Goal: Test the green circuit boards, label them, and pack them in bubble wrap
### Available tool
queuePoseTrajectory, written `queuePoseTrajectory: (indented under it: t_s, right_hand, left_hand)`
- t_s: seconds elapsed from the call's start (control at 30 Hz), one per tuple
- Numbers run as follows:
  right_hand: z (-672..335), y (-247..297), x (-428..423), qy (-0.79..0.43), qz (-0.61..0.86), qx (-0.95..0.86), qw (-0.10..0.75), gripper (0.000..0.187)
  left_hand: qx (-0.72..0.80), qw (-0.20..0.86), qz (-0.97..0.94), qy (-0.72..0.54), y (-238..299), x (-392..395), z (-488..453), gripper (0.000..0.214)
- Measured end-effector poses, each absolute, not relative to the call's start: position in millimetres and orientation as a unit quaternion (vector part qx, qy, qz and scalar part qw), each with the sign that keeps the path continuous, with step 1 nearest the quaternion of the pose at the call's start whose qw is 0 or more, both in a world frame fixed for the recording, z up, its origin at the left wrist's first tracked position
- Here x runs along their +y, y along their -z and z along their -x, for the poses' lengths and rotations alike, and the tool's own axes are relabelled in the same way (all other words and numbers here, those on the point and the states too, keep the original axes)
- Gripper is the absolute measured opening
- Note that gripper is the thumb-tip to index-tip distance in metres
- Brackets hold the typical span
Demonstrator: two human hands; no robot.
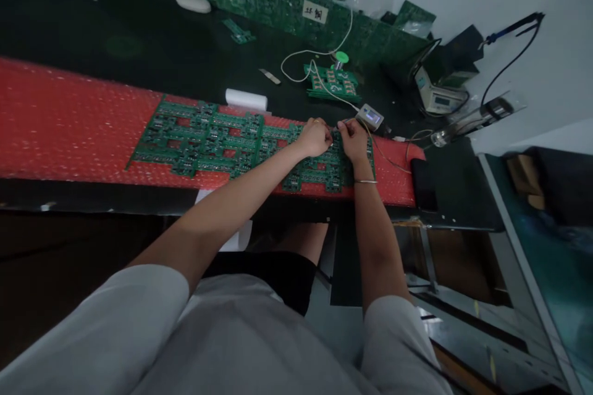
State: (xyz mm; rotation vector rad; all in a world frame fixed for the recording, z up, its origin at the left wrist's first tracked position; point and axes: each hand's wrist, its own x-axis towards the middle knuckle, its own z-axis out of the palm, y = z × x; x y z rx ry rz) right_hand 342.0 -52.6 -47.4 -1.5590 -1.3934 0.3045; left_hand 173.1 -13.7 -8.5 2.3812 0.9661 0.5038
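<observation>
Several green circuit board panels (208, 139) lie in a row on a red bubble-wrap sheet (69, 117) along the bench front. My left hand (315, 137) is curled closed over the rightmost panel (319, 176), pinching something thin I cannot make out. My right hand (353, 139) is closed too, touching fingertips with the left, and seems to grip a thin probe or wire. A cable runs from between the hands to a small grey meter (369, 116) just behind them.
A stack of small boards (332, 83) with a green solder spool (341, 57) sits behind. A white roll (246, 99), a soldering station (440, 97), a black phone (422, 184) and a green divider wall (287, 0) surround the bench.
</observation>
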Motion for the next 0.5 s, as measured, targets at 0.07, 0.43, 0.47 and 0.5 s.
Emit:
queuePoseTrajectory:
  t_s: [0.07,0.43,0.47,0.5]
  right_hand:
    - [-342.0,48.7,-52.0,-0.135,0.632,-0.577,0.499,0.055]
    - [-342.2,49.6,-51.8,-0.153,0.638,-0.565,0.5,0.047]
    - [-341.9,50.0,-51.8,-0.152,0.637,-0.564,0.503,0.048]
    - [-341.5,50.5,-51.5,-0.152,0.635,-0.563,0.507,0.049]
  left_hand:
    - [0.358,0.252,-0.881,-0.18,10.4,-12.6,-174.8,0.016]
    - [0.415,0.224,-0.866,-0.164,12.6,-19.6,-179.7,0.017]
    - [0.406,0.224,-0.869,-0.174,12.6,-21.8,-177.5,0.018]
    - [0.39,0.222,-0.874,-0.185,12.4,-24.5,-174.3,0.022]
